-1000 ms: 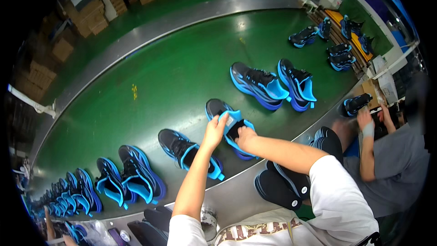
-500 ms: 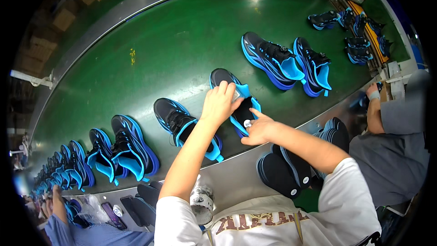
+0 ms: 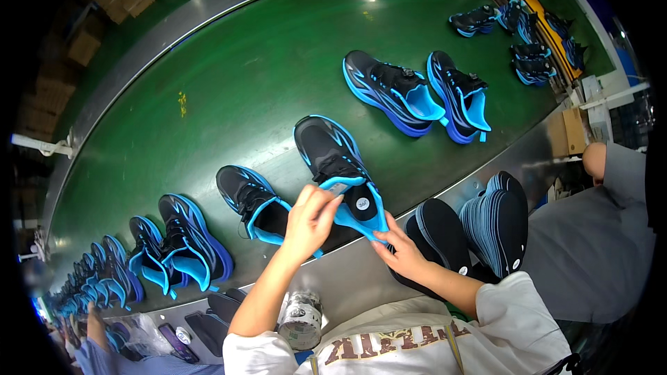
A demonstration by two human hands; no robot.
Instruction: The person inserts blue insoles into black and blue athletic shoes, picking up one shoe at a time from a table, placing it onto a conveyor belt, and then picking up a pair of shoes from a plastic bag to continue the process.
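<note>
Two hands on one black-and-blue sneaker (image 3: 325, 144)
Left hand (image 3: 310, 222) is pinching the blue lining near the tongue, right hand (image 3: 401, 246) has the heel — insole (image 3: 364, 214) with a round white sticker (image 3: 362, 203) showing inside. More shoes (image 3: 187, 232) on the green belt (image 3: 236, 104), stacked insoles (image 3: 495, 219) near the right arm.

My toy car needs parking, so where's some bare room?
Widest: the green belt, between its far metal rim and the line of shoes. Smaller: the metal ledge between the jar and the black insoles. It's crowded at the belt's left end, packed with shoes, and around the shoe that the left hand and right hand touch.
</note>
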